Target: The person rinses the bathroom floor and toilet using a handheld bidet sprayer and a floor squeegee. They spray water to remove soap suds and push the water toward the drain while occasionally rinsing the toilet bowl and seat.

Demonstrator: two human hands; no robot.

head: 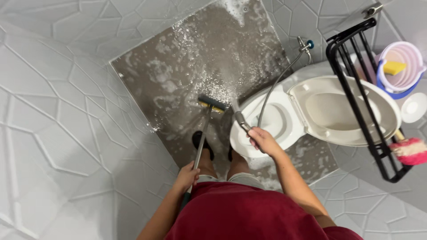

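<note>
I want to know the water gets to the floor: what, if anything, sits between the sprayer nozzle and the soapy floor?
Nothing visible. The right hand holds the hand sprayer over the toilet bowl rim, and its spray reaches the wet, foamy floor beside the scrub brush held in the left hand.

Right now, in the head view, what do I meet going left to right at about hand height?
Left hand on the brush handle → right hand holding the spray hose nozzle → toilet lid → black rack → pink brush.
</note>
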